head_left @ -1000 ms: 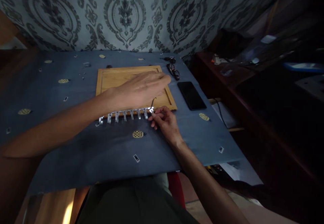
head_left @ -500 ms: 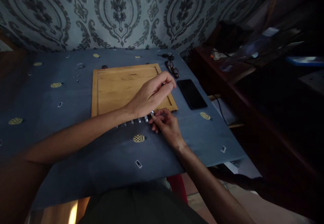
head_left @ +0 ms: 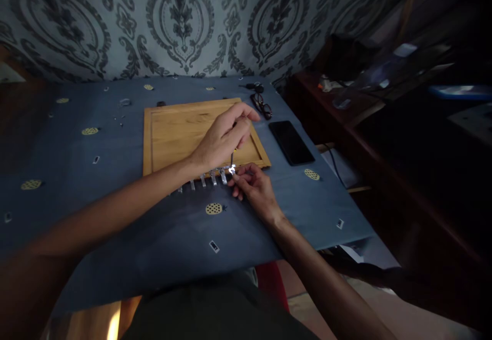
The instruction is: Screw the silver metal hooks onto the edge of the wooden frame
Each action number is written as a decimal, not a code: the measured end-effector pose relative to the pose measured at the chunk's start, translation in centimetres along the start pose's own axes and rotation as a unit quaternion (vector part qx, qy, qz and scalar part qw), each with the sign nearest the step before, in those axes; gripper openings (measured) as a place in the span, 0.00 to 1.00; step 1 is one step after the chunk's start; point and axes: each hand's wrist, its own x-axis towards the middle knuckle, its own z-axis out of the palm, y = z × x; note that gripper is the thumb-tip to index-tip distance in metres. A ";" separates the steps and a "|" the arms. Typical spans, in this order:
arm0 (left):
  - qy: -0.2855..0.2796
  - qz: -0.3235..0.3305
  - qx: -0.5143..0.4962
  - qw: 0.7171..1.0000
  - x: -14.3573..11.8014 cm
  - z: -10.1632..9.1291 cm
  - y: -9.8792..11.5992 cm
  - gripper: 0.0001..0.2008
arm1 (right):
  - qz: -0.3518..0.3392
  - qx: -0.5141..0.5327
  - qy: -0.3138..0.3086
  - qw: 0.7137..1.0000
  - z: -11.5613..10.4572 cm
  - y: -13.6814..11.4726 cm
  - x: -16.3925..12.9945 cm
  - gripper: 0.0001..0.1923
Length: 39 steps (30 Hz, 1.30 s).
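Both hands (head_left: 246, 186) pinch what seems a toothed metal strip (head_left: 209, 178).

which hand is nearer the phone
Right. The right hand lies on the cloth a little left of the phone; the left hand is further left, over the board.

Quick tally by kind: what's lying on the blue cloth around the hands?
Rectangular wooden tray: 1
Shiny metal rack with a row of hooks: 1
Black smartphone: 1
Dark-rimmed eyeglasses: 1
Thin metal tool in left hand: 1
Total: 5
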 end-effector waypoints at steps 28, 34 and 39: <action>-0.204 -0.027 -0.002 0.979 -0.9 0.4 1.3 0.12 | 0.017 -0.015 0.023 0.999 0.2 -0.7 -0.4 0.19; -0.057 -0.039 -0.049 0.996 0.7 -0.1 0.4 0.09 | 0.020 0.000 0.016 1.000 0.2 -0.1 -0.2 0.22; -0.035 -0.054 -0.107 0.992 0.8 0.3 0.1 0.10 | 0.024 0.008 0.014 1.000 0.2 0.0 -0.1 0.22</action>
